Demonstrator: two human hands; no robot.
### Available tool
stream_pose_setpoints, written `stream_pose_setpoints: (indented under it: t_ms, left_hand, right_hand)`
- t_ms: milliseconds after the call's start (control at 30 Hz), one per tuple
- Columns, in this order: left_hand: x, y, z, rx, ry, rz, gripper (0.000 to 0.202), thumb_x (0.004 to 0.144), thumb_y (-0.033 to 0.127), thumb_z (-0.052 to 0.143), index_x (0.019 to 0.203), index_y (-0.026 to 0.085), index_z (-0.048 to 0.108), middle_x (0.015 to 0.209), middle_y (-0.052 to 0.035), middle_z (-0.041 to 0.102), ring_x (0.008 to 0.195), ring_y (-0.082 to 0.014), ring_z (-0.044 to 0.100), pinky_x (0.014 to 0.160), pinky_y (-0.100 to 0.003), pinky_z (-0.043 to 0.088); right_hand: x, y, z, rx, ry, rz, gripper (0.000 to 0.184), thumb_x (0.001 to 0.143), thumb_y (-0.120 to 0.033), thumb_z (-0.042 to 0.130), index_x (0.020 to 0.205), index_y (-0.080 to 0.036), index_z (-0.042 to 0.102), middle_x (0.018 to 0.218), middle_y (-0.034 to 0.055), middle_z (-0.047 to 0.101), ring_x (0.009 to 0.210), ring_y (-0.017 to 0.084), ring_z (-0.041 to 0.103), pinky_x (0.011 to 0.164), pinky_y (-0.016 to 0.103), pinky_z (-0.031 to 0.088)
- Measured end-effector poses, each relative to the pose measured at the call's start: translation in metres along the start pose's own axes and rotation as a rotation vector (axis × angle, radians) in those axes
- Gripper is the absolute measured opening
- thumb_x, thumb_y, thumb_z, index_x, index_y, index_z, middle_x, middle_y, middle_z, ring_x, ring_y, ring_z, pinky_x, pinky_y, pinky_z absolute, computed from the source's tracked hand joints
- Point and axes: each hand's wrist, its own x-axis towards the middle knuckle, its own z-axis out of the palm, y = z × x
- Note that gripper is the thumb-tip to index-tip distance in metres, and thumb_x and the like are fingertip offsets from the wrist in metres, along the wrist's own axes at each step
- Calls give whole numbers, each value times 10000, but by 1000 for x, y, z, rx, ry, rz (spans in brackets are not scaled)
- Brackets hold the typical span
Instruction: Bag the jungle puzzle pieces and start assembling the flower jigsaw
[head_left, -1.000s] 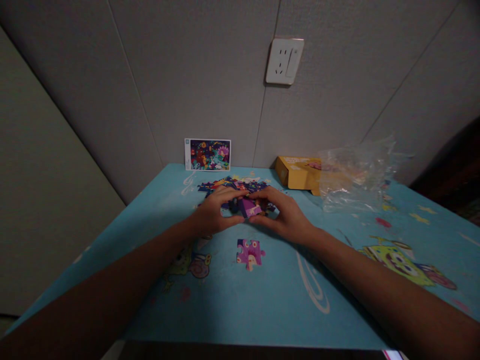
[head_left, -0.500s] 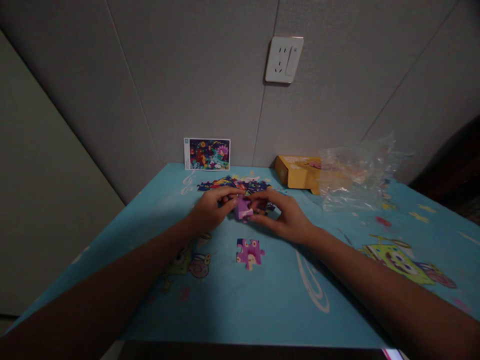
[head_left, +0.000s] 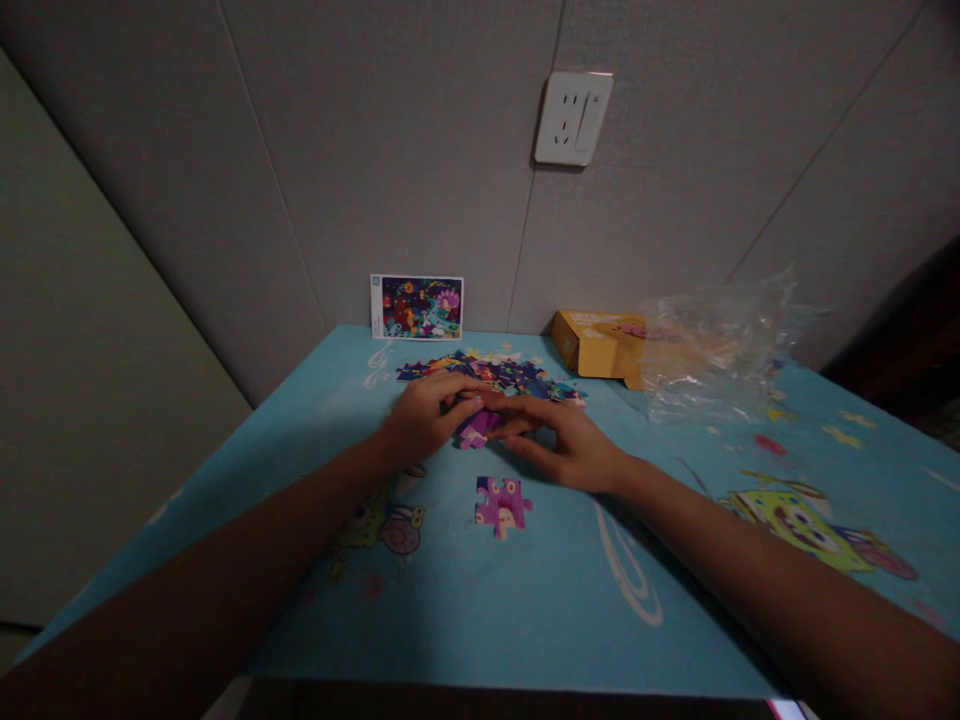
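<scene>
Above the middle of the table, my left hand (head_left: 426,415) pinches a purple jigsaw puzzle piece (head_left: 472,432) between thumb and fingers. From the other side my right hand (head_left: 574,440) meets it, its bent fingertips on the piece's right edge; they partly cover it. Closer to me lies one pink-purple puzzle piece with eye shapes (head_left: 502,505), flat on the table and touched by neither hand. Just behind my hands spreads a heap of dark, colourful puzzle pieces (head_left: 517,376), partly hidden by my fingers.
A picture card (head_left: 421,307) leans on the back wall. At the back right a yellow box (head_left: 600,345) stands behind a crumpled clear plastic bag (head_left: 701,360). The blue cartoon-printed table (head_left: 525,620) ends near me; a wall socket (head_left: 574,118) is above.
My right fingers have moved left, nearer my left hand, and closed in on the purple piece. The purple piece has tilted and shifted slightly left. More of the heap shows behind the right hand.
</scene>
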Motion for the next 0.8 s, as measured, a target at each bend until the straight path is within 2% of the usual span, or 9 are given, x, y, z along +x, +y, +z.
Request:
stream_pose_setpoints:
  t_ms: [133, 200, 300, 367, 467, 567, 700, 800]
  left_hand:
    - [1, -1, 0, 33, 7, 4, 205, 882, 239, 544, 975, 200, 722, 893, -36, 728, 829, -166, 640, 819, -333, 509]
    - [3, -3, -2, 85, 84, -76, 213, 882, 259, 532, 928, 195, 731, 903, -44, 734, 859, -185, 647, 833, -344, 505]
    - [4, -11, -6, 186, 241, -248, 231, 871, 285, 530, 915, 188, 736, 920, -53, 739, 861, -210, 650, 820, -346, 498]
    - [5, -19, -9, 245, 283, -354, 236, 863, 282, 529, 901, 182, 739, 893, -55, 740, 828, -220, 650, 806, -347, 493]
    - [5, -28, -9, 347, 225, -412, 246, 856, 279, 534, 913, 162, 742, 914, -86, 730, 879, -256, 639, 873, -403, 465]
    - [3, -27, -5, 423, 150, -366, 301, 838, 344, 587, 1049, 176, 721, 1061, -111, 690, 1029, -294, 575, 979, -492, 393]
    - [-1, -17, 0, 428, -24, -256, 420, 804, 461, 638, 1190, 297, 664, 1345, -72, 545, 1194, -342, 421, 994, -556, 348]
    - [-4, -16, 3, 432, -165, -246, 428, 780, 485, 659, 1180, 333, 666, 1413, -70, 476, 1224, -388, 362, 958, -605, 342]
  right_hand:
    - [0, -1, 1, 12, 18, -10, 465, 868, -241, 557, 1329, -193, 517, 1064, 65, 726, 961, 180, 693, 867, 334, 535]
    - [1, -1, 0, -22, 97, 21, 395, 874, -232, 533, 1266, -199, 574, 1072, 68, 720, 918, 181, 700, 829, 335, 548]
    - [2, 5, -3, -199, 292, 106, 296, 879, -251, 523, 1140, -195, 651, 986, 77, 723, 839, 204, 691, 768, 371, 550]
    - [3, 10, -6, -336, 359, 153, 296, 858, -252, 547, 1123, -174, 656, 952, 100, 713, 884, 244, 668, 804, 423, 533]
    - [4, 17, -7, -474, 312, 207, 379, 820, -256, 602, 1177, -132, 627, 1056, 156, 674, 1004, 293, 613, 896, 483, 491]
    - [4, 20, -6, -539, 210, 193, 474, 830, -326, 627, 1258, -128, 583, 1192, 182, 620, 1127, 322, 541, 952, 509, 450]
    - [3, 21, -3, -591, 25, 123, 501, 884, -385, 580, 1360, -244, 514, 1373, 114, 546, 1307, 356, 392, 1030, 610, 315]
    - [3, 20, -2, -570, -41, 87, 451, 898, -394, 570, 1335, -283, 541, 1337, 83, 586, 1293, 339, 416, 1034, 614, 292]
